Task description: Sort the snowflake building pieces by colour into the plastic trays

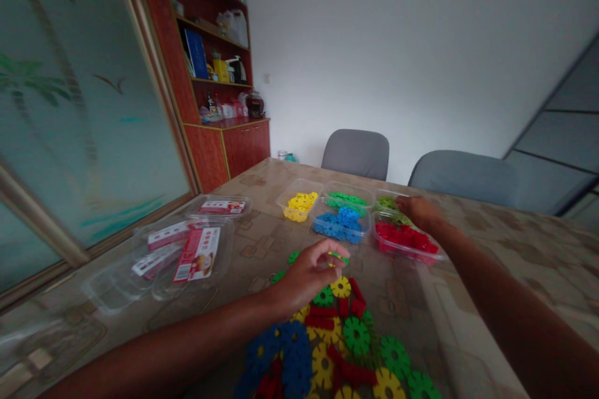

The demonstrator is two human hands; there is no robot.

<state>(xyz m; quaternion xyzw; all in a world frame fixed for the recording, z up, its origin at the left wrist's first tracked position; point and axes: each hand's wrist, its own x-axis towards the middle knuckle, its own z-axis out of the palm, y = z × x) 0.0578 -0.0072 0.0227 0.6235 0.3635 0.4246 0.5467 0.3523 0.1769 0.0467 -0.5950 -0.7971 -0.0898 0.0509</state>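
My left hand (311,274) hovers above a pile of flower-shaped plastic discs, thumb and fingers curved apart with nothing visible between them. The pile mixes green discs (356,335), yellow discs (322,365), blue discs (296,352) and red pieces (358,375). At the right, my right hand (418,211) reaches to the clear box of yellow-green pieces (387,202). Its fingers look pressed together and are small and dim; whatever they hold cannot be made out. Just in front sits a clear box of red pieces (406,238).
Farther left stand clear boxes with yellow discs (302,202), green discs (346,201) and blue discs (339,223). Clear lids with red-and-white labels (199,254) lie on the patterned table (262,249). Two grey chairs (355,153) stand behind, with a red-brown cabinet (246,149) at back left.
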